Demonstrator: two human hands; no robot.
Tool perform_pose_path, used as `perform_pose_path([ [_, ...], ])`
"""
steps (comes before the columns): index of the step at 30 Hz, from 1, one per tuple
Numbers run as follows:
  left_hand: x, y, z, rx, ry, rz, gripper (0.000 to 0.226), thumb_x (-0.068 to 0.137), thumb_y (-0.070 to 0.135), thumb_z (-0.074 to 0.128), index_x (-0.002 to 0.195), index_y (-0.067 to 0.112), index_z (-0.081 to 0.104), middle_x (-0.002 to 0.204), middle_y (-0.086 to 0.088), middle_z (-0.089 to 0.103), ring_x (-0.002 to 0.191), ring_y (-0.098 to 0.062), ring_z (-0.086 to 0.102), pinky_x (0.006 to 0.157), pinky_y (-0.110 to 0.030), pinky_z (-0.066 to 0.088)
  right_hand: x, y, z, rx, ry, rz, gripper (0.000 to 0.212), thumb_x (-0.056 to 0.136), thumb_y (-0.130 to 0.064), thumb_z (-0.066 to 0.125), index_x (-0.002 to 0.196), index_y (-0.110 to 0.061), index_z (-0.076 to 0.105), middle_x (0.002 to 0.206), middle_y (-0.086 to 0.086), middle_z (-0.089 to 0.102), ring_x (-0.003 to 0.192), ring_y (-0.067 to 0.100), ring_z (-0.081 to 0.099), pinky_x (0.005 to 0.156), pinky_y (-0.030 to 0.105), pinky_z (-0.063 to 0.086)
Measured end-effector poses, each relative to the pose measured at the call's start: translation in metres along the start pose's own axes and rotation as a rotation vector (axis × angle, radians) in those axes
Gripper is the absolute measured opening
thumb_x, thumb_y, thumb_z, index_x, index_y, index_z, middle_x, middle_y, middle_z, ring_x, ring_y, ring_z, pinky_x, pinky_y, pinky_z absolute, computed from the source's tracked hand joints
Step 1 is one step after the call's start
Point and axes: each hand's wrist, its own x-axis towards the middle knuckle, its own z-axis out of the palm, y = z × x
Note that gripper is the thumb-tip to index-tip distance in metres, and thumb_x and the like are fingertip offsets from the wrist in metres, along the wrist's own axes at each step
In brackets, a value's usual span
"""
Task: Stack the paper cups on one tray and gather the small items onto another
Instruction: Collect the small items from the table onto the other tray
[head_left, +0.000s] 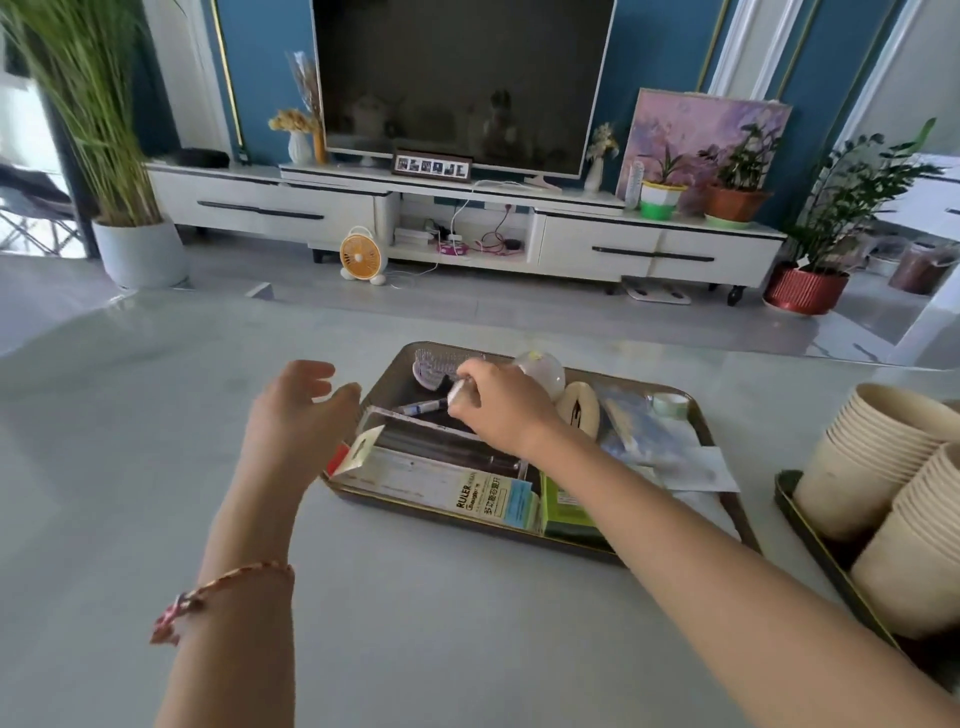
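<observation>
A dark tray (719, 447) in the middle of the table holds several small items: a ruler box (467, 491), a pen (422, 407), a purple comb (434, 366), a green pack (566, 506), a beige clip (583, 408) and a tape roll (670, 404). My right hand (501, 408) hovers over the tray's far left part, fingers shut on a small white item (457, 391). My left hand (298, 415) hangs open just left of the tray, holding nothing. At the right edge, two stacks of paper cups (883, 457) lie tilted on a second dark tray (815, 540).
The grey table (441, 623) stretches left and toward me. Beyond it stand a white TV cabinet (260, 205) with a television (462, 78), a small orange fan (361, 254) on the floor, and potted plants at both sides.
</observation>
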Motion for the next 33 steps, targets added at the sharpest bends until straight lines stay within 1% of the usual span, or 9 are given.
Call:
perform_pose_path([
  [3, -0.005, -0.011, 0.013, 0.095, -0.005, -0.029, 0.042, 0.090, 0.016, 0.053, 0.131, 0.008, 0.046, 0.134, -0.019, 0.050, 0.119, -0.036, 0.051, 0.102, -0.040, 0.039, -0.009, -0.002, -0.001, 0.083, 0.009, 0.045, 0.036, 0.092, -0.025, 0.048, 0.124, -0.009, 0.054, 0.122, 0.013, 0.061, 0.107, 0.028, 0.057, 0.086, 0.037, 0.049],
  [7, -0.013, -0.020, 0.029, 0.134, 0.023, -0.111, 0.041, 0.097, 0.016, 0.037, 0.135, 0.003, 0.041, 0.136, -0.024, 0.048, 0.124, -0.038, 0.044, 0.099, -0.037, 0.035, -0.054, -0.003, -0.013, 0.320, 0.132, 0.105, 0.027, 0.093, -0.027, 0.051, 0.112, -0.010, 0.062, 0.108, 0.006, 0.067, 0.098, 0.019, 0.062, 0.088, 0.035, 0.051],
  [11, -0.017, -0.028, 0.024, 0.094, 0.143, -0.122, 0.037, 0.095, 0.008, 0.036, 0.127, 0.003, 0.052, 0.128, -0.023, 0.055, 0.118, -0.038, 0.049, 0.093, -0.036, 0.039, -0.119, -0.004, -0.015, 0.577, 0.213, 0.158, 0.013, 0.089, -0.014, 0.056, 0.092, -0.014, 0.069, 0.084, -0.009, 0.066, 0.075, -0.005, 0.058, 0.069, 0.004, 0.043],
  [13, -0.018, -0.030, 0.019, 0.066, 0.113, -0.111, 0.030, 0.089, 0.003, 0.042, 0.107, 0.004, 0.066, 0.109, -0.021, 0.063, 0.098, -0.034, 0.055, 0.080, -0.031, 0.040, -0.152, -0.007, -0.012, 0.687, 0.232, 0.210, 0.013, 0.087, -0.009, 0.058, 0.083, -0.017, 0.067, 0.073, -0.013, 0.063, 0.068, -0.007, 0.057, 0.064, 0.005, 0.042],
  [15, -0.024, -0.030, 0.014, 0.068, 0.063, -0.093, 0.019, 0.086, 0.003, 0.048, 0.077, 0.011, 0.063, 0.080, -0.018, 0.055, 0.076, -0.025, 0.045, 0.068, -0.027, 0.034, -0.179, -0.010, -0.008, 0.902, 0.159, 0.319, 0.013, 0.088, -0.006, 0.057, 0.083, -0.012, 0.066, 0.071, -0.007, 0.063, 0.061, 0.002, 0.057, 0.060, 0.011, 0.045],
  [19, -0.031, -0.031, 0.016, 0.134, 0.045, -0.113, 0.018, 0.086, 0.004, 0.047, 0.072, 0.009, 0.058, 0.072, -0.014, 0.051, 0.070, -0.026, 0.042, 0.063, -0.026, 0.030, -0.201, -0.008, -0.005, 1.469, -0.091, 0.658, 0.013, 0.094, -0.005, 0.049, 0.096, 0.006, 0.055, 0.079, 0.021, 0.063, 0.051, 0.021, 0.062, 0.048, 0.026, 0.055],
  [24, -0.035, -0.028, 0.006, 0.146, -0.023, -0.176, 0.015, 0.079, 0.002, 0.051, 0.069, 0.012, 0.048, 0.072, -0.011, 0.042, 0.071, -0.019, 0.036, 0.053, -0.026, 0.025, -0.190, -0.002, 0.002, 1.576, 0.040, 0.772, 0.019, 0.097, -0.014, 0.047, 0.087, 0.001, 0.047, 0.066, 0.025, 0.064, 0.041, 0.026, 0.064, 0.037, 0.025, 0.052],
  [30, -0.070, -0.034, -0.016, 0.234, -0.056, -0.194, 0.014, 0.079, 0.005, 0.054, 0.066, 0.010, 0.051, 0.067, -0.014, 0.045, 0.065, -0.024, 0.039, 0.059, -0.027, 0.031, -0.182, -0.003, 0.005, 1.513, 0.068, 0.823, 0.023, 0.100, -0.017, 0.040, 0.114, 0.000, 0.036, 0.071, 0.026, 0.060, 0.036, 0.026, 0.062, 0.033, 0.024, 0.050],
  [33, -0.090, -0.033, -0.035, 0.233, -0.087, -0.274, 0.018, 0.077, 0.001, 0.055, 0.062, 0.008, 0.047, 0.062, -0.009, 0.046, 0.056, -0.024, 0.041, 0.052, -0.025, 0.032, -0.184, -0.010, 0.004, 1.403, 0.054, 0.828, 0.015, 0.100, -0.015, 0.035, 0.104, -0.001, 0.039, 0.070, 0.023, 0.060, 0.035, 0.023, 0.061, 0.034, 0.025, 0.050],
])
